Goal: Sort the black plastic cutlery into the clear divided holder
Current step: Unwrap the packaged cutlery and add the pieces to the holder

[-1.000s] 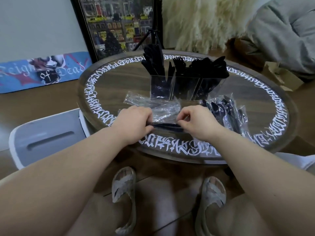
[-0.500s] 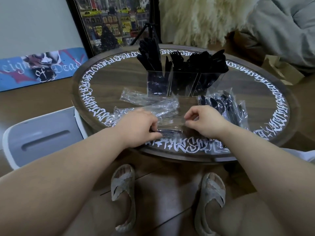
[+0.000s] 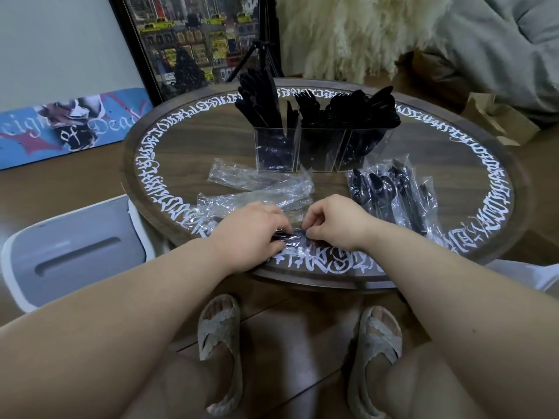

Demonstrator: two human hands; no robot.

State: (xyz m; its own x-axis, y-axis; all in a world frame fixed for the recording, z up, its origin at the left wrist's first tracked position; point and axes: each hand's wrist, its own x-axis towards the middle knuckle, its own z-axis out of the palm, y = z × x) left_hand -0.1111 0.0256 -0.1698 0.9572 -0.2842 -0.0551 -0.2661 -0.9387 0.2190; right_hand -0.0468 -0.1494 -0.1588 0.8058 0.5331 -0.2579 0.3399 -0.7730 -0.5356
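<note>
Both forearms reach forward; left hand [image 3: 254, 229] and right hand [image 3: 335, 222] meet, fingers curled, pinching a wrapper [image 3: 295, 237].

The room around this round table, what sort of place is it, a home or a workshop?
Most likely a home living space. A shaggy cream throw and grey cushion lie behind the round table, a framed picture leans on the wall, and the person wears slippers.

Empty wrappers [image 3: 263, 189] before holder [image 3: 320, 149]
</note>
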